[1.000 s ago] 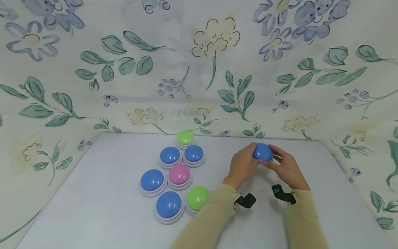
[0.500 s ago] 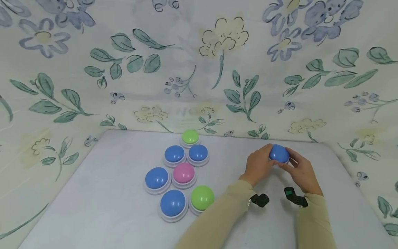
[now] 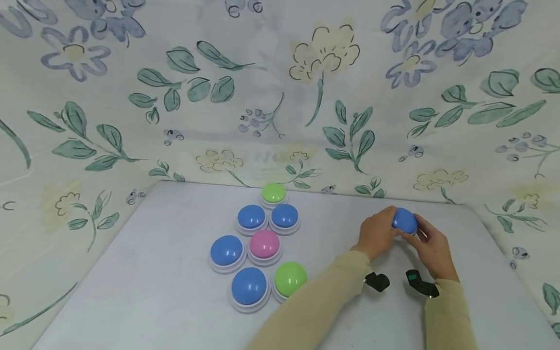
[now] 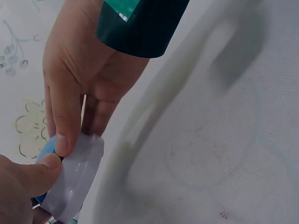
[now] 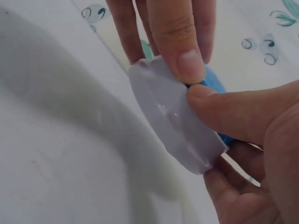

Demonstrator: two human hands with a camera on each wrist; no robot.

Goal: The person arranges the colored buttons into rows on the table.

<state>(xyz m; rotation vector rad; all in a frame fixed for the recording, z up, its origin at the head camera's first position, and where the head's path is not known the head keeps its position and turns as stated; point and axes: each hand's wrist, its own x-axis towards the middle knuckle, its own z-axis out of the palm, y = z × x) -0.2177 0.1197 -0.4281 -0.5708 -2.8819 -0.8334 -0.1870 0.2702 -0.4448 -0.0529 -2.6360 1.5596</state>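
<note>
Both hands grip one blue dome push button (image 3: pixel 404 221) with a white base, at the right of the table. My left hand (image 3: pixel 377 234) holds its left side and my right hand (image 3: pixel 433 249) its right side. In the right wrist view the white base (image 5: pixel 170 114) is tilted, with the thumbs side by side on the near rim and fingers bent around the far edge. The left wrist view shows the same button base (image 4: pixel 77 177) between the two hands, close over the table, with a shadow below.
At the left stand several more buttons: green (image 3: pixel 273 193) at the back, a blue pair, a pink one (image 3: pixel 264 244), blue ones (image 3: pixel 226 251) and a near green one (image 3: pixel 290 279) partly behind the left sleeve. A floral cloth (image 3: pixel 262 97) rises behind the white table (image 3: pixel 144 272).
Both hands have moved right together with the blue button, away from the group. The head view has shifted slightly. The other buttons keep their arrangement.
</note>
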